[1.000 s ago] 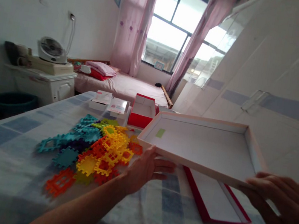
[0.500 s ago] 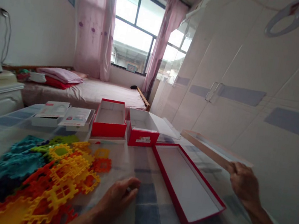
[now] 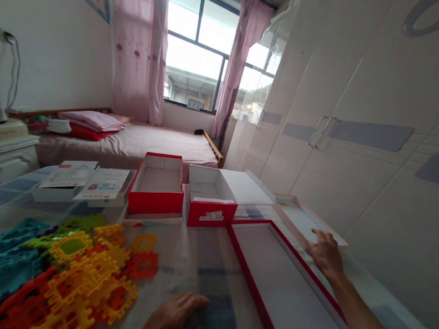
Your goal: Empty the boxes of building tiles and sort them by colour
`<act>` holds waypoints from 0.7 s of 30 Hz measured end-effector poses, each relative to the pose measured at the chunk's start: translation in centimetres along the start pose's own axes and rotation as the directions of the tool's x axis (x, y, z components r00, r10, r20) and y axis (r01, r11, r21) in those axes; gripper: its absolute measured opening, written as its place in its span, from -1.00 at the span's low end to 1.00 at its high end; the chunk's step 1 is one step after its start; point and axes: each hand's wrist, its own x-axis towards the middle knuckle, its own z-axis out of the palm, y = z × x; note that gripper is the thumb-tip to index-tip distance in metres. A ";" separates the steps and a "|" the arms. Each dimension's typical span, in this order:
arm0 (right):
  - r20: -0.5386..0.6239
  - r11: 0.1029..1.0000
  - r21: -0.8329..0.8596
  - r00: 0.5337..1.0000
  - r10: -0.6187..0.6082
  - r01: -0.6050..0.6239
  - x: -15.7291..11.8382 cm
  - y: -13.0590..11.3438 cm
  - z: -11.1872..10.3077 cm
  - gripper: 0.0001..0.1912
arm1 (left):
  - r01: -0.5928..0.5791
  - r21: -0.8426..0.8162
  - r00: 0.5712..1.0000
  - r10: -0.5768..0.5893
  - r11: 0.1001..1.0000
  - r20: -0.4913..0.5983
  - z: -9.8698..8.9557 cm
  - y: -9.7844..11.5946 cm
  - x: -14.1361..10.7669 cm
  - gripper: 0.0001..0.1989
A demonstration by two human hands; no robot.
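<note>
My right hand [image 3: 326,254] grips the near edge of a shallow tan box [image 3: 291,209] with a pale inside, fingers over its rim. This box lies on the table in front of the wardrobe. Below that wrist is a long shallow red box [image 3: 286,293], its white inside facing up. My left hand [image 3: 171,325] is low over the checked tablecloth, loosely curled, thumb apart from the fingers, with nothing visible in it. To its left lies a pile of toothed plastic building pieces: yellow pieces [image 3: 79,270], orange-red pieces [image 3: 143,265] and teal pieces [image 3: 12,247].
Behind the pieces stand a deep red box [image 3: 155,198] and a red-and-white box [image 3: 211,213] with its white flap [image 3: 247,187] folded out. Two small white boxes [image 3: 59,191] with printed cards are at the back left. A white wardrobe [image 3: 368,184] borders the right; a bed [image 3: 156,140] lies beyond.
My right hand has brought the tan box leftward, closer to the long red box. My left hand has dropped slightly lower in view. The view has shifted a little.
</note>
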 end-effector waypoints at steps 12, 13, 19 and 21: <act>0.507 0.945 0.230 0.858 0.088 -0.233 -12.6 4.0 -5.7 -0.56 | 0.126 0.113 0.988 -0.134 0.986 0.075 -1.6 4.4 0.4 -0.62; 0.481 0.951 0.215 0.871 0.096 -0.223 -12.8 4.2 -5.4 -0.59 | 0.133 0.107 0.987 -0.142 0.985 0.078 -1.6 4.4 0.4 -0.62; 0.387 0.961 0.230 0.921 0.054 -0.153 -10.1 4.3 -3.9 -0.63 | 0.145 0.103 0.983 -0.155 0.984 0.095 -1.6 4.3 0.5 -0.60; 0.363 0.953 0.265 0.931 0.045 -0.149 -9.4 5.6 -3.5 -0.64 | 0.132 0.105 0.985 -0.142 0.986 0.098 -1.6 4.2 0.5 -0.60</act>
